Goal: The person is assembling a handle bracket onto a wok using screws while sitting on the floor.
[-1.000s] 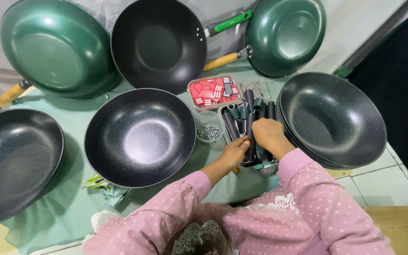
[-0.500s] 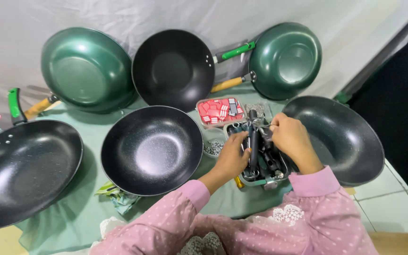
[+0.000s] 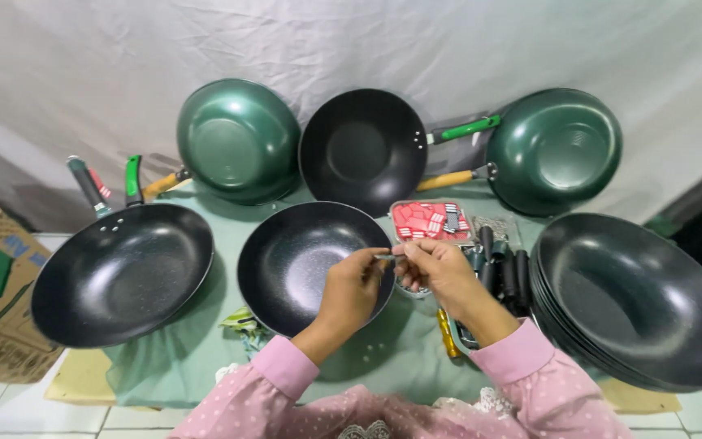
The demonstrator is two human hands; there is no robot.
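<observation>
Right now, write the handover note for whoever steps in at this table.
Left hand and right hand meet above the right rim of the handleless black pan, pinching one small metal piece between their fingers; too small to tell what it is.
Behind the right hand lies a tray of black handles, with a red-filled clear box beyond it.
A stack of handleless black pans sits to the right.
Done: the black pan with handle on the left, and three more with handles along the back.
Left: the middle pan and the stack have no handles.
</observation>
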